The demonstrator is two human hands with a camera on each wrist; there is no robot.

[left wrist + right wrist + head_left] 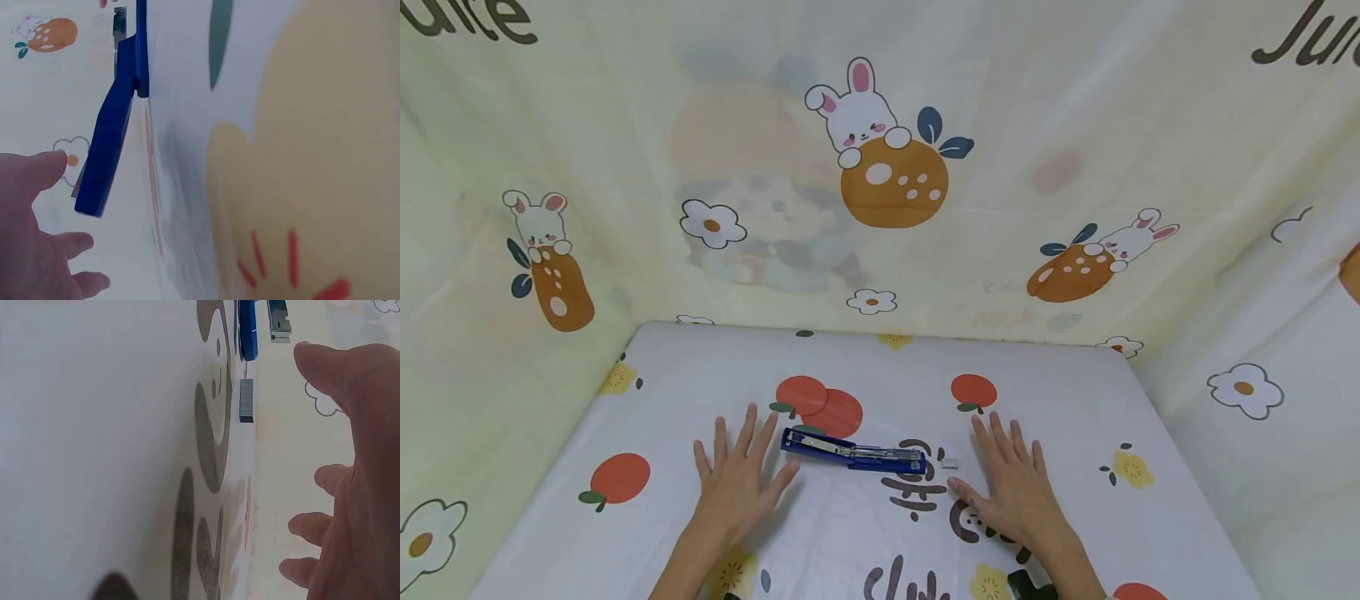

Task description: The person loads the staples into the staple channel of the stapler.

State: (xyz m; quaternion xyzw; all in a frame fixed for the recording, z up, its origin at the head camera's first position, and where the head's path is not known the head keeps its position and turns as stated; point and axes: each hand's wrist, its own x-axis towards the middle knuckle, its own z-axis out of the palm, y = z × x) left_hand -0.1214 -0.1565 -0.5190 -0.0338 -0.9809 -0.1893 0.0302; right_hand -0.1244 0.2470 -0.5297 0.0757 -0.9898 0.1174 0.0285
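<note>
A blue stapler [880, 458] lies on the tablecloth between my hands, swung wide at its hinge with the metal channel exposed. In the left wrist view the stapler's raised top arm [103, 156] tilts away from its base. Just past the stapler's right end sits a short strip of staples [950, 464], grey and ridged in the right wrist view. My left hand [737, 483] is left of the stapler, fingers spread and nothing in it. To the right of the staples, my right hand [1018, 492] also has its fingers spread and holds nothing.
The white tablecloth [700, 367] carries printed fruit, flowers and dark lettering. Cream curtains [1000, 267] with rabbit prints hang behind the table and at both sides. A dark object [1030, 586] shows at the front edge beside my right wrist.
</note>
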